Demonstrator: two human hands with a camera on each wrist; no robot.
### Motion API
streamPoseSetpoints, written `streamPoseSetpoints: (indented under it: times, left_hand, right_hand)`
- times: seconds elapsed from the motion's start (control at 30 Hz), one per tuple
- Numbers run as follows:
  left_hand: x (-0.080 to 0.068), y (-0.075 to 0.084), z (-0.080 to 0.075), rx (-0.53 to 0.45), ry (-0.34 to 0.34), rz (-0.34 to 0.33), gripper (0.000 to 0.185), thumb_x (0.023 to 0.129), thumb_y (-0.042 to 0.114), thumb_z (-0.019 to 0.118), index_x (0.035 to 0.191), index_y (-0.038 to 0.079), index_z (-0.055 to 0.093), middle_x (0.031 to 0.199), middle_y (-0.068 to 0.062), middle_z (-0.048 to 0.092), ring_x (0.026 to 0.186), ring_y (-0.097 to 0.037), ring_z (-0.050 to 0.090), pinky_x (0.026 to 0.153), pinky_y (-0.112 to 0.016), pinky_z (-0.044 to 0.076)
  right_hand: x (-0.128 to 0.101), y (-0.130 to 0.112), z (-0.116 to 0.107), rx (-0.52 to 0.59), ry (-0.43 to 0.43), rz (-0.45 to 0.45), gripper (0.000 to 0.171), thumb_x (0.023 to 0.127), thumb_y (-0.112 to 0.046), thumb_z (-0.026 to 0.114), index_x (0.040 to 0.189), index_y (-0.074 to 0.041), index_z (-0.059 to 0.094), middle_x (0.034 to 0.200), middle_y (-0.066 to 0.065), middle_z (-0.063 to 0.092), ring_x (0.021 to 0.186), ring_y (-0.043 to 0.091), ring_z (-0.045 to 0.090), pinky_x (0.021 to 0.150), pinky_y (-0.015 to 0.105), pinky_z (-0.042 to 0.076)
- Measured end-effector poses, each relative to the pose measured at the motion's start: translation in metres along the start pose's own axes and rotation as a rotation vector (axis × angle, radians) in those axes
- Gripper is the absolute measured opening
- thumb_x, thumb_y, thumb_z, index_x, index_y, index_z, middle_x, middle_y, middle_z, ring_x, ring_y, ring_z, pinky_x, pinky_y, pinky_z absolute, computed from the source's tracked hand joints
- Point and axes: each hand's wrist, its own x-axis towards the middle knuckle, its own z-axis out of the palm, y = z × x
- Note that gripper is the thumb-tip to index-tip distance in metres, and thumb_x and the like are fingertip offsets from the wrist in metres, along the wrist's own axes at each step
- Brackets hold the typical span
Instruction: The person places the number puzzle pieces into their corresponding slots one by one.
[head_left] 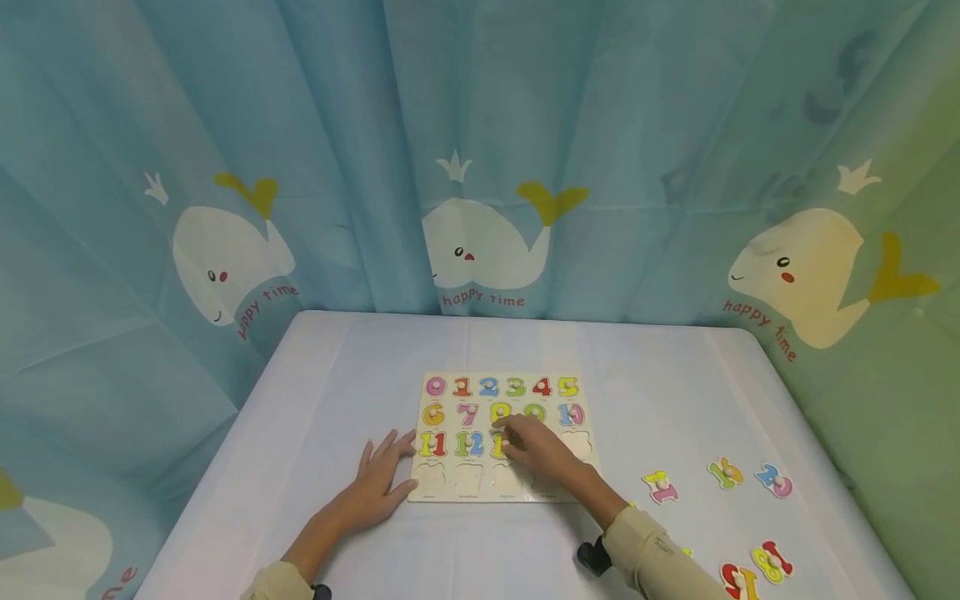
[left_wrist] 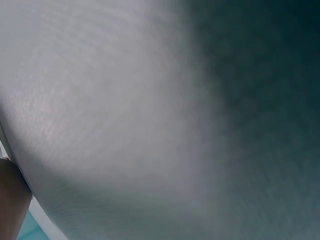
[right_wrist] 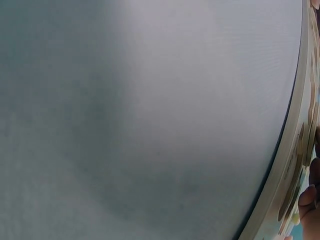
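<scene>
A wooden number puzzle board [head_left: 459, 493] lies on the table, with knobbed number pieces seated in its upper rows. My left hand [head_left: 378, 482], fingers spread, rests at the board's left edge, its fingertips touching it. Over the third row, my right hand [head_left: 542, 450] has curled fingers and pinches the yellow number 13 piece [head_left: 497, 447], partly covered by the fingers. The spot to the right of that piece is hidden under the hand. In the right wrist view, fingers [right_wrist: 309, 197] show only at the right edge, close to the board's edge [right_wrist: 270, 210].
Loose number pieces lie at the right: a yellow-and-pink one [head_left: 660, 487], a number 16 [head_left: 725, 472], a number 20 [head_left: 773, 481], a number 18 [head_left: 772, 562] and a red-and-orange one [head_left: 738, 581]. The right sleeve partly covers others. A whale-print curtain [head_left: 345, 167] stands behind the white table [head_left: 360, 358].
</scene>
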Motion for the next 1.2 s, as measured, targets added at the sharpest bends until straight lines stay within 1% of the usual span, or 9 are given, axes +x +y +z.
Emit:
streamPoseSetpoints:
  times: [0.2,0.27,0.47,0.6,0.8,0.87,1.03,1.13,1.2]
  left_hand:
    - [0.0004,0.0007,-0.0024,0.016,-0.026,0.001,0.039,0.091,0.026,0.059,0.123,0.008,0.046,0.144,-0.012,0.037,0.139,-0.034,0.016,0.107,-0.059,-0.003]
    - [0.0003,0.0008,-0.0026,0.023,-0.022,0.007,0.040,0.091,0.026,0.059,0.124,0.008,0.046,0.143,-0.013,0.037,0.139,-0.034,0.016,0.107,-0.059,-0.002]
    - [0.0001,0.0015,-0.0024,0.036,-0.005,0.016,0.045,0.090,0.024,0.059,0.129,0.006,0.045,0.143,-0.014,0.037,0.139,-0.035,0.018,0.106,-0.060,0.000]
    - [0.0003,0.0015,-0.0020,0.043,0.007,0.021,0.045,0.090,0.024,0.059,0.129,0.006,0.045,0.143,-0.014,0.038,0.138,-0.035,0.020,0.106,-0.062,0.002]
    - [0.0011,0.0014,-0.0025,0.034,-0.035,0.000,0.046,0.092,0.026,0.057,0.131,0.007,0.043,0.145,-0.013,0.035,0.140,-0.033,0.015,0.107,-0.059,-0.002]
    - [0.0014,0.0014,-0.0026,0.033,-0.038,-0.003,0.046,0.092,0.027,0.057,0.131,0.007,0.043,0.145,-0.012,0.035,0.140,-0.033,0.015,0.107,-0.058,-0.002]
    - [0.0009,0.0028,-0.0028,0.048,-0.013,0.008,0.049,0.090,0.025,0.059,0.133,0.005,0.043,0.144,-0.013,0.036,0.139,-0.034,0.018,0.106,-0.061,0.001]
    - [0.0004,0.0033,-0.0028,0.058,-0.013,0.008,0.053,0.090,0.027,0.058,0.135,0.004,0.042,0.144,-0.014,0.036,0.138,-0.035,0.018,0.105,-0.062,0.002]
    - [0.0004,0.0033,-0.0031,0.061,-0.030,-0.001,0.056,0.091,0.029,0.057,0.138,0.004,0.040,0.145,-0.013,0.035,0.139,-0.035,0.017,0.105,-0.062,0.001]
  right_hand:
    - [0.0023,-0.0011,-0.0016,-0.002,-0.014,0.015,0.035,0.087,-0.012,0.068,0.121,-0.010,0.058,0.089,-0.011,0.053,0.082,0.009,0.048,0.073,0.026,0.045]
    - [0.0033,-0.0004,-0.0021,-0.016,-0.014,0.011,0.035,0.087,-0.012,0.068,0.121,-0.011,0.058,0.089,-0.011,0.053,0.081,0.009,0.047,0.072,0.026,0.045]
    - [0.0063,0.0012,-0.0028,-0.049,-0.017,0.002,0.036,0.087,-0.011,0.067,0.122,-0.011,0.058,0.093,-0.009,0.055,0.085,0.010,0.047,0.078,0.028,0.045]
    - [0.0074,0.0007,-0.0025,-0.086,-0.015,-0.027,0.034,0.088,-0.010,0.066,0.121,-0.012,0.058,0.096,-0.007,0.057,0.085,0.010,0.047,0.078,0.028,0.046]
    - [0.0067,0.0000,-0.0017,-0.129,-0.022,-0.059,0.032,0.088,-0.007,0.065,0.119,-0.011,0.059,0.095,-0.006,0.057,0.083,0.010,0.046,0.075,0.027,0.045]
    - [0.0060,-0.0004,-0.0017,-0.122,-0.022,-0.054,0.032,0.088,-0.007,0.065,0.119,-0.011,0.059,0.096,-0.006,0.057,0.083,0.010,0.047,0.076,0.027,0.046]
    - [0.0045,-0.0016,-0.0018,-0.101,-0.025,-0.035,0.035,0.088,-0.007,0.065,0.121,-0.011,0.058,0.102,-0.005,0.059,0.088,0.009,0.049,0.080,0.028,0.047]
    - [0.0035,-0.0027,-0.0023,-0.082,-0.031,-0.029,0.035,0.088,-0.008,0.066,0.122,-0.010,0.057,0.100,-0.004,0.058,0.088,0.010,0.049,0.081,0.029,0.047]
    - [0.0026,-0.0028,-0.0027,-0.081,-0.035,-0.022,0.037,0.088,-0.010,0.065,0.124,-0.009,0.056,0.098,-0.005,0.056,0.087,0.011,0.048,0.080,0.029,0.046]
